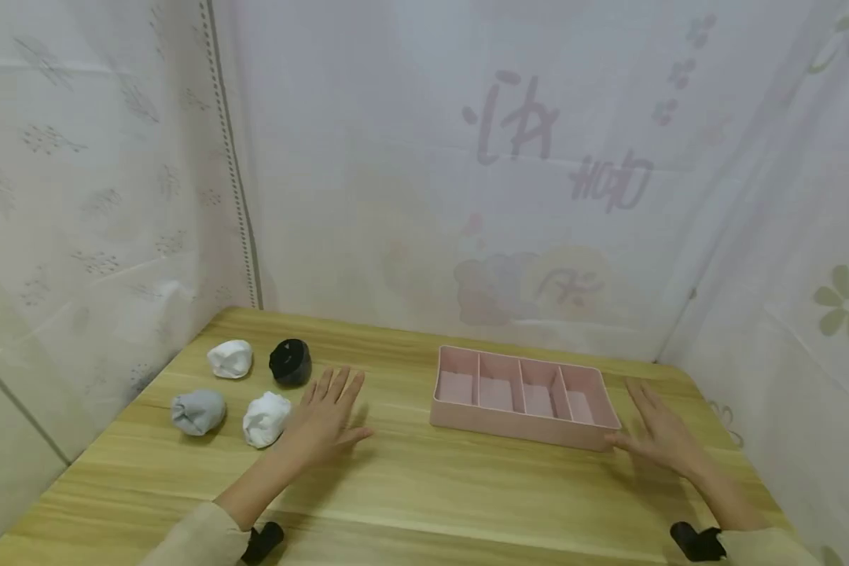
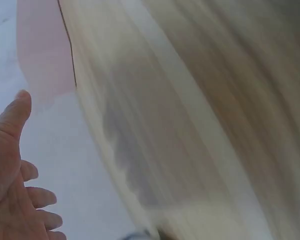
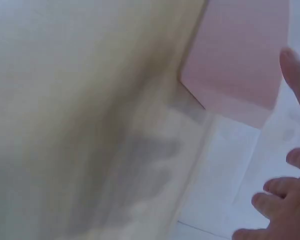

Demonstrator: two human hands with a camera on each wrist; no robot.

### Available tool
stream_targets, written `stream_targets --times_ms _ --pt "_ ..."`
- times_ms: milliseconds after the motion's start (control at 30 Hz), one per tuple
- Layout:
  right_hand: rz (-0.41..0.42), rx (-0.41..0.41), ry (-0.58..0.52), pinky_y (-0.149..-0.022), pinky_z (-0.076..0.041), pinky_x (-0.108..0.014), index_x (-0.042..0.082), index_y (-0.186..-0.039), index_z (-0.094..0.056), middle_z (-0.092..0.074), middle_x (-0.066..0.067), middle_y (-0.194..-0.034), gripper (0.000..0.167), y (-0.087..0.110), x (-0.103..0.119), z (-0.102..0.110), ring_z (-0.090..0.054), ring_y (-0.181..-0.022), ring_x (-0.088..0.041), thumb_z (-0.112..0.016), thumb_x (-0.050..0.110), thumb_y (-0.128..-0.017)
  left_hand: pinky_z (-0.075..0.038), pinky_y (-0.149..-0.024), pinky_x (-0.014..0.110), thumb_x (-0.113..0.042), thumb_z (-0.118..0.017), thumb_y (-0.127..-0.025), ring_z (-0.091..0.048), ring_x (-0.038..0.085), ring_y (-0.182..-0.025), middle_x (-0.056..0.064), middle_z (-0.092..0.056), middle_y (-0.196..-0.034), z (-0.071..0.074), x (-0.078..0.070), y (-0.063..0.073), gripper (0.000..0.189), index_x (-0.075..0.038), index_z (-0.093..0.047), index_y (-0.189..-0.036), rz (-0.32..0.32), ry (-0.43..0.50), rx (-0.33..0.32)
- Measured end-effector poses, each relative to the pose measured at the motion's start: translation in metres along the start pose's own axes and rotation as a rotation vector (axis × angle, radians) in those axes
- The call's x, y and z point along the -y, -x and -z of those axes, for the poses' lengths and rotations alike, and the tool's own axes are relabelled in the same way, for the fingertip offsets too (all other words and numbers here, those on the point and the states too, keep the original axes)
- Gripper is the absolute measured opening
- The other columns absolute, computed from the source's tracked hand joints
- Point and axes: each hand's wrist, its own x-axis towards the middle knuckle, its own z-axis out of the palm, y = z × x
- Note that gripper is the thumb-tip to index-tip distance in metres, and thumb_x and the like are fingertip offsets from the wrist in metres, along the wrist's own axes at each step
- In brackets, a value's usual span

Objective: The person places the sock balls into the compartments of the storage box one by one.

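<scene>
My left hand (image 1: pixel 318 424), fingers spread and straight, hovers over the table beside a white rolled-up cloth bundle (image 1: pixel 265 420), which it partly overlaps in the head view. Behind that bundle sits a black bundle (image 1: pixel 291 363). Farther left are another white bundle (image 1: pixel 229 359) and a grey one (image 1: pixel 198 412), all balled up like socks. On the right stands a pink box (image 1: pixel 523 431) with its compartments in a row. My right hand (image 1: pixel 654 432) is held with straight fingers at the box's right end, the thumb tip right by its front corner. Neither hand holds anything.
The wooden table (image 1: pixel 410 495) reaches back to a pale printed curtain (image 1: pixel 368 173). More curtain (image 1: pixel 806 377) hangs along the right side and another (image 1: pixel 99 196) along the left. Black straps (image 1: pixel 262 542) sit at both wrists.
</scene>
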Motion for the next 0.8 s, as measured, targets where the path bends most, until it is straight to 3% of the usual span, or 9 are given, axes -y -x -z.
stream_targets --times_ms 133,267,400,567,667,800 --pt "0.064 0.075 -0.061 -0.087 -0.033 -0.072 -0.015 -0.142 -0.021 -0.025 -0.045 -0.138 0.104 -0.015 -0.005 0.006 -0.031 -0.120 -0.063 -0.078 0.037 -0.072 -0.032 -0.100 0.064 -0.040 -0.071 -0.080 -0.030 0.052 -0.131 0.030 -0.036 -0.142 0.012 0.017 0.016 0.079 0.001 -0.040 -0.140 0.023 -0.033 -0.056" --pt "0.094 0.167 -0.101 -0.088 -0.032 -0.073 -0.015 -0.142 -0.019 -0.024 -0.043 -0.140 0.103 -0.027 -0.006 0.011 -0.028 -0.122 -0.062 -0.077 0.036 -0.074 -0.037 -0.095 0.063 -0.039 -0.075 -0.075 -0.037 0.055 -0.124 0.033 -0.040 -0.138 0.022 0.034 0.031 0.081 0.002 -0.044 -0.137 0.055 -0.051 -0.047" --pt "0.102 0.266 -0.203 -0.092 -0.025 -0.074 -0.016 -0.142 -0.015 -0.017 -0.043 -0.143 0.102 -0.036 -0.007 0.013 -0.020 -0.126 -0.063 -0.076 0.032 -0.076 -0.046 -0.087 0.058 -0.038 -0.078 -0.072 -0.040 0.055 -0.121 0.033 -0.040 -0.137 0.033 0.046 0.040 0.083 0.003 -0.044 -0.136 0.103 -0.042 0.055" --pt "0.116 0.359 -0.300 -0.093 -0.022 -0.076 -0.019 -0.141 -0.007 -0.009 -0.045 -0.143 0.105 -0.043 -0.011 0.013 -0.014 -0.127 -0.064 -0.076 0.026 -0.076 -0.049 -0.079 0.058 -0.029 -0.081 -0.070 -0.039 0.055 -0.121 0.034 -0.036 -0.140 0.039 0.053 0.044 0.082 0.003 -0.044 -0.136 0.166 -0.002 0.199" --pt "0.102 0.406 -0.331 -0.093 -0.021 -0.076 -0.019 -0.141 -0.003 -0.005 -0.045 -0.143 0.107 -0.046 -0.014 0.012 -0.010 -0.127 -0.064 -0.075 0.024 -0.076 -0.049 -0.080 0.058 -0.018 -0.083 -0.068 -0.040 0.056 -0.119 0.035 -0.036 -0.139 0.039 0.055 0.046 0.078 0.006 -0.046 -0.133 0.163 0.011 0.191" --pt "0.057 0.474 -0.390 -0.093 -0.019 -0.077 -0.019 -0.141 0.003 0.001 -0.045 -0.144 0.109 -0.050 -0.017 0.010 -0.004 -0.128 -0.065 -0.075 0.023 -0.077 -0.050 -0.077 0.055 -0.010 -0.084 -0.065 -0.045 0.056 -0.114 0.038 -0.039 -0.134 0.037 0.059 0.047 0.072 0.008 -0.052 -0.127 0.156 0.006 0.120"
